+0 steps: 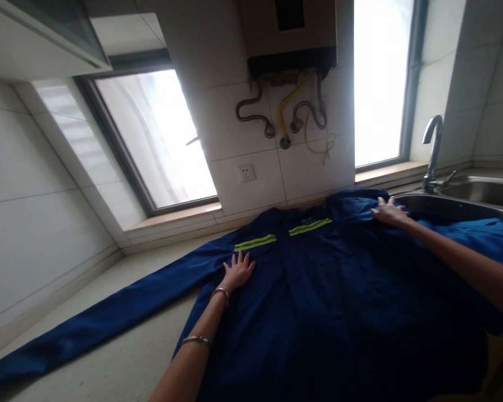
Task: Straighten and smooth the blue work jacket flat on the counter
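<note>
A dark blue work jacket (314,290) with yellow-green reflective stripes across the chest lies spread on the countertop. One sleeve (121,307) stretches out straight to the left. My left hand (238,272) rests flat on the jacket's chest just below the left stripe, fingers spread. Near the sink, my right hand (389,212) lies on the shoulder and upper part of the other sleeve (354,204), its fingers apart. The lower part of the jacket falls into shadow toward me.
A steel sink (486,190) with a curved faucet (433,145) sits at the right, with brighter blue cloth (478,237) beside it. Pale countertop (142,357) shows at the left. On the wall behind are a socket (246,172), hoses and a water heater (291,33) between two windows.
</note>
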Tool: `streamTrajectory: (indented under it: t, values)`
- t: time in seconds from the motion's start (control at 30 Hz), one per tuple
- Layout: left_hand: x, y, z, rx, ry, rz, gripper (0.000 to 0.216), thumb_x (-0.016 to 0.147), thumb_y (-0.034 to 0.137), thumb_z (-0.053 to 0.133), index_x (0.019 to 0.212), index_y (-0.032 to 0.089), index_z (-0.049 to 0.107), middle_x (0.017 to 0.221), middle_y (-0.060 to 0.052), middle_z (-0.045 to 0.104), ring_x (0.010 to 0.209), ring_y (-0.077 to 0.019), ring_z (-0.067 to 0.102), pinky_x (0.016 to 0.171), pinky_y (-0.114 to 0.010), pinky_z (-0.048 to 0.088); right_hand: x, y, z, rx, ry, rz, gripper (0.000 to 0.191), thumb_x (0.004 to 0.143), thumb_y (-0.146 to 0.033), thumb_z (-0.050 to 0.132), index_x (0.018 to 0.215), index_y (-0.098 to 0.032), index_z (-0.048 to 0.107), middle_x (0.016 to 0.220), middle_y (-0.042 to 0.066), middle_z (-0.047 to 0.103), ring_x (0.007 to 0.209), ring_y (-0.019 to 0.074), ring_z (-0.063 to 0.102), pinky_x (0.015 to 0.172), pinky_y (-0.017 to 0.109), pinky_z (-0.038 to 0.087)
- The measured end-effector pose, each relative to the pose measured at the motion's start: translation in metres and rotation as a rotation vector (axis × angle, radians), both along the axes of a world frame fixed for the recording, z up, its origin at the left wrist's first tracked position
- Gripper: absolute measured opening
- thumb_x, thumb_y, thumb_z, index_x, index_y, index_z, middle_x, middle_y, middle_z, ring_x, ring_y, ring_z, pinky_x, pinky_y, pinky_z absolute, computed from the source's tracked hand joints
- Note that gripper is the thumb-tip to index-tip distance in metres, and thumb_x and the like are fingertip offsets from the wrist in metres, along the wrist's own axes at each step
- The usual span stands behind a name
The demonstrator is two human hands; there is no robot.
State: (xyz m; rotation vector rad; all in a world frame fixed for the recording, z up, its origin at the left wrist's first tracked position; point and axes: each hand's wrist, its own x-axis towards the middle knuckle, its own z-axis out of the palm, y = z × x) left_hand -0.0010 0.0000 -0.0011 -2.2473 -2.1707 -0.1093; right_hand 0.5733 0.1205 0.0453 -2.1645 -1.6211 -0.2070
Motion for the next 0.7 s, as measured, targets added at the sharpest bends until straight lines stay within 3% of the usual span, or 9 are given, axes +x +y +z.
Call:
streamTrajectory:
  t: [0.07, 0.17, 0.27, 0.47, 0.7]
  values:
    - [0.000, 0.000, 0.000, 0.014, 0.001, -0.010, 0.062, 0.090, 0.053, 0.021, 0.143, 0.021, 0.025, 0.150, -0.016, 0.013, 0.135, -0.0412, 0.009, 0.095, -0.072, 0.011, -0.058, -0.013, -0.004, -0.029, -0.007, 0.230, 0.065, 0.088, -0.054, 0.036, 0.143, -0.020, 0.027, 0.148, 0.025, 0.008, 0.129, 0.0462, 0.022, 0.091, 0.064, 0.024]
    - [0.001, -0.003, 0.001, 0.030, -0.016, 0.005, 0.061, 0.090, 0.053, 0.022, 0.142, 0.021, 0.027, 0.150, -0.015, 0.015, 0.135, -0.0400, 0.010, 0.097, -0.069, 0.012, -0.131, -0.036, -0.019, -0.056, -0.102, 0.613, 0.062, 0.087, -0.059, 0.033, 0.142, -0.031, 0.026, 0.151, 0.010, 0.014, 0.134, 0.0376, 0.017, 0.102, 0.057, 0.020]
    - [0.004, -0.009, 0.005, 0.051, -0.046, 0.040, 0.059, 0.089, 0.052, 0.024, 0.140, 0.023, 0.031, 0.149, -0.013, 0.019, 0.135, -0.0378, 0.013, 0.099, -0.066, 0.014, -0.168, -0.053, -0.039, -0.187, -0.117, 0.744, 0.069, 0.085, -0.065, 0.029, 0.144, -0.031, 0.023, 0.149, 0.006, 0.022, 0.135, 0.0358, 0.018, 0.104, 0.058, 0.017]
    - [0.009, -0.031, 0.014, 0.072, -0.093, 0.050, 0.057, 0.089, 0.051, 0.026, 0.138, 0.025, 0.035, 0.149, -0.010, 0.022, 0.136, -0.0348, 0.016, 0.103, -0.062, 0.015, -0.168, -0.070, -0.052, -0.191, -0.082, 0.729, 0.069, 0.086, -0.065, 0.022, 0.144, -0.029, 0.021, 0.147, 0.005, 0.028, 0.136, 0.0318, 0.017, 0.105, 0.054, 0.018]
    - [0.022, -0.080, 0.009, 0.114, -0.051, 0.069, 0.056, 0.088, 0.051, 0.027, 0.138, 0.027, 0.035, 0.148, -0.007, 0.025, 0.135, -0.0332, 0.019, 0.103, -0.058, 0.019, -0.154, -0.109, -0.057, -0.148, -0.084, 0.747, 0.069, 0.086, -0.066, 0.024, 0.143, -0.027, 0.025, 0.146, 0.005, 0.030, 0.135, 0.0324, 0.021, 0.105, 0.053, 0.020]
